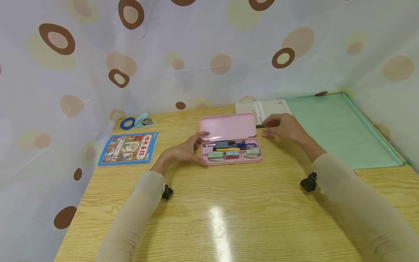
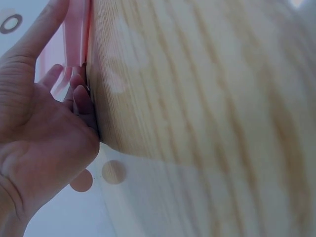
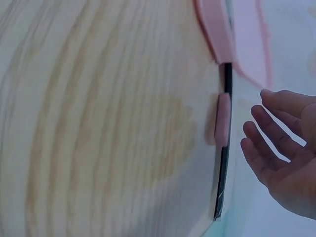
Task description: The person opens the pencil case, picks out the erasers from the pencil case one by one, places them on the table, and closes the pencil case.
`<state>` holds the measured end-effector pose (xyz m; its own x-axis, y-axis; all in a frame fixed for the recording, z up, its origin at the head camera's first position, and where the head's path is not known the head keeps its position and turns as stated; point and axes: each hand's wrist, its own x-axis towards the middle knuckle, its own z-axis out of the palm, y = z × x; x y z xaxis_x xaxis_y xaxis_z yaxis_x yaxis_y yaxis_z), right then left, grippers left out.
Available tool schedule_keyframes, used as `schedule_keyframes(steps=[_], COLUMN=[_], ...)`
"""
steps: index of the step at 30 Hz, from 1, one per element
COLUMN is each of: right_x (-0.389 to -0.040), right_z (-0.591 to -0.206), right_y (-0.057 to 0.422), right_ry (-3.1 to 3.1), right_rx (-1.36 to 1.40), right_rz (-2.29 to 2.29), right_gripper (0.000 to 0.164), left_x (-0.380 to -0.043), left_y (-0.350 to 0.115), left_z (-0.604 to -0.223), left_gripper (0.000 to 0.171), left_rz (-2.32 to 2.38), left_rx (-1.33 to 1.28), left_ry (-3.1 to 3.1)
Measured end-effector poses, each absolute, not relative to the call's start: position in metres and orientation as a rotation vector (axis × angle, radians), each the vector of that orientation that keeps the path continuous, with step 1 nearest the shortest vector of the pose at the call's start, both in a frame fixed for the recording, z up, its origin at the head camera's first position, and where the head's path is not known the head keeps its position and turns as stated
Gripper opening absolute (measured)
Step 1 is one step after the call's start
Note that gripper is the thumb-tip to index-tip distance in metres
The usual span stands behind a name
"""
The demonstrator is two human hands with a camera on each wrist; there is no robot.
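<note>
A pink pencil case (image 1: 234,162) lies with its lid (image 1: 228,127) folded back on the table. Inside are a yellow pencil (image 1: 226,149), a blue pen (image 1: 246,145), a dark grey block (image 1: 222,145) and several erasers. My left hand (image 1: 184,150) holds the case's left end, thumb at the front corner and fingers by the hinge. To the right of the lid, my right hand (image 1: 284,127) hangs with fingers loosely bent and nothing in them. Below its fingertips a small pink block (image 3: 223,119), like an eraser, lies on the table.
A pale notebook (image 1: 273,106) lies behind the right hand, beside a green translucent mat (image 1: 343,134). Towards the left are a blue picture book (image 1: 129,148), a blue tape roll (image 1: 127,123) and a light blue stapler (image 1: 143,120). A patterned curtain (image 1: 196,54) hangs behind the table.
</note>
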<state>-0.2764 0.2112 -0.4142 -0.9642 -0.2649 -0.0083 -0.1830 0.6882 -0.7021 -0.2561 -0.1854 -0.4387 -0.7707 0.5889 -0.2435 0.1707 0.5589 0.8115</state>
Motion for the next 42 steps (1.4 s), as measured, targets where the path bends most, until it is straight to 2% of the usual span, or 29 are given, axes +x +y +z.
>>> schedule_keyframes(steps=[9,25,42], right_x=[-0.270,-0.261,-0.256], right_z=[-0.410,-0.422,-0.427], right_y=[0.179,0.111,0.080], right_ry=[2.636,2.536,2.676], right_rx=[-0.483,-0.713,-0.757], right_rz=[-1.278,-1.264,-1.085], right_gripper=[0.033,0.026,0.024], left_x=[-0.256,-0.256,-0.260], left_y=[-0.185,-0.185,-0.187], left_z=[-0.439,-0.438,-0.440], left_gripper=[0.111,0.109,0.111], left_rz=[1.111,1.133,1.099], left_rx=[0.619,0.602,0.613], left_ry=[2.305,2.288,2.307])
